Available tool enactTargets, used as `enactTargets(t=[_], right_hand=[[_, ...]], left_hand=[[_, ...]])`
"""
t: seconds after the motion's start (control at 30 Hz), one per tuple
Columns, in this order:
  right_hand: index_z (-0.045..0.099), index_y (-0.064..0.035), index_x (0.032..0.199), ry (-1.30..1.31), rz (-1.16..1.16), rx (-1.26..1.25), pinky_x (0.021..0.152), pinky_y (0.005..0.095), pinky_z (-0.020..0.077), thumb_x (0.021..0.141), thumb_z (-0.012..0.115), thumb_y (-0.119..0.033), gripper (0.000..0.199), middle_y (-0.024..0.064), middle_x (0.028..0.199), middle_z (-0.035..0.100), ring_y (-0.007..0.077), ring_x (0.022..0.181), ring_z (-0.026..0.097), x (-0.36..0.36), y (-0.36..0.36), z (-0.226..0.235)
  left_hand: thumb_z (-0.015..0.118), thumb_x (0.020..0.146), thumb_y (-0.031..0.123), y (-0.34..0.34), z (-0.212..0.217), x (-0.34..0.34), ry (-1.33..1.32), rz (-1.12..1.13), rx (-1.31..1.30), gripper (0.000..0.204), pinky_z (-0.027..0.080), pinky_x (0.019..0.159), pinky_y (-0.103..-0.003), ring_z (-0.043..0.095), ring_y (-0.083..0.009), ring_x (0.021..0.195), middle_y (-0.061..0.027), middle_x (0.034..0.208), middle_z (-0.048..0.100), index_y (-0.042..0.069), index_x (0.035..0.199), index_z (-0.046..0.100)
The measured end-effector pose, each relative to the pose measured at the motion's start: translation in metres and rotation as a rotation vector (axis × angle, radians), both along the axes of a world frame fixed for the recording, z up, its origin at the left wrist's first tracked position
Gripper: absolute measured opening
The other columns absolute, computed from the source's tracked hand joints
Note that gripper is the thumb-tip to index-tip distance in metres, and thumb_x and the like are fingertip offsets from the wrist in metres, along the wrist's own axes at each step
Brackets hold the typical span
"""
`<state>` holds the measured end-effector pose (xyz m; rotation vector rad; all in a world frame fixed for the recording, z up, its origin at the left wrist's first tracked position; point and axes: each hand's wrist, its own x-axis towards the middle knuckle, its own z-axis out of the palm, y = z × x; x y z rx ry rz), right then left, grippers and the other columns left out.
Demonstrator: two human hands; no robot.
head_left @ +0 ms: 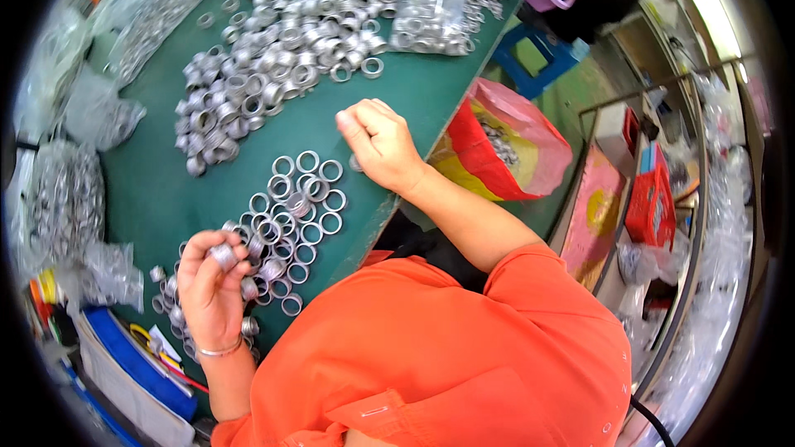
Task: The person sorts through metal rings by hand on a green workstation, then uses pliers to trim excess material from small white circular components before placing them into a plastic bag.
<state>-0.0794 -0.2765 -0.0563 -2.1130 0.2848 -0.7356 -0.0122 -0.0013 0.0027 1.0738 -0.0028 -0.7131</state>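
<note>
My left hand [209, 298] is over the near left part of a green table. Between its thumb and fingers is a small silver metal ring [223, 257]. Beneath and beside that hand spreads a loose cluster of similar rings [286, 232], many lying flat with their openings up. My right hand [383, 147] is closed above the table near its right edge, thumb pressed against curled fingers. Whatever those fingers hold, if anything, is hidden. A bit of grey metal shows just below it. Farther off lies a large heap of silver metal rings [273, 58].
Clear plastic bags of metal parts [62, 199] line the table's left side; another bag [431, 0] lies at the far edge. Right of the table stand a red and yellow sack [542, 157], a blue stool [530, 58] and a shelf with a red basket [650, 203].
</note>
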Motion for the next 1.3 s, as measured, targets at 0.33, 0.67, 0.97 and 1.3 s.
enactTargets(t=[0.33,0.67,0.97,1.3], right_hand=[[0.060,-0.0060,0.084,0.167,0.218,-0.264,0.078,0.0371,0.0445,0.075,0.060,-0.006,0.009,0.0087,0.089,0.055,0.0290,0.087,0.053,-0.043,-0.017,-0.007],[0.058,0.0004,0.094,0.324,0.241,0.043,0.072,0.0341,0.0471,0.083,0.057,-0.004,0.012,0.0127,0.089,0.058,0.0278,0.080,0.058,-0.036,-0.007,0.021],[0.057,-0.0021,0.089,0.250,0.314,0.069,0.074,0.0303,0.0480,0.074,0.069,-0.001,0.020,0.0107,0.101,0.061,0.0185,0.087,0.059,-0.039,-0.002,0.010],[0.034,-0.0056,0.130,-0.021,0.528,1.154,0.088,0.0347,0.0501,0.085,0.058,0.003,0.052,0.0191,0.118,0.052,0.0297,0.106,0.058,-0.030,0.024,0.028]], left_hand=[[0.047,0.085,-0.003,-0.006,-0.001,0.001,0.003,-0.045,-0.030,0.016,0.053,0.067,-0.026,0.061,-0.0184,0.082,-0.0147,0.097,0.059,-0.001,0.099,0.055],[0.051,0.084,-0.003,0.000,0.005,-0.004,0.046,-0.026,-0.053,0.013,0.055,0.070,-0.027,0.064,-0.0186,0.083,-0.0148,0.097,0.061,-0.002,0.096,0.056],[0.050,0.086,0.000,-0.002,0.005,-0.007,0.047,-0.027,-0.030,0.013,0.053,0.068,-0.024,0.063,-0.0164,0.082,-0.0138,0.096,0.060,0.000,0.098,0.055],[0.049,0.087,0.000,0.000,0.000,-0.007,0.060,-0.045,-0.066,0.013,0.053,0.070,-0.025,0.062,-0.0168,0.083,-0.0133,0.096,0.061,0.000,0.098,0.056]])
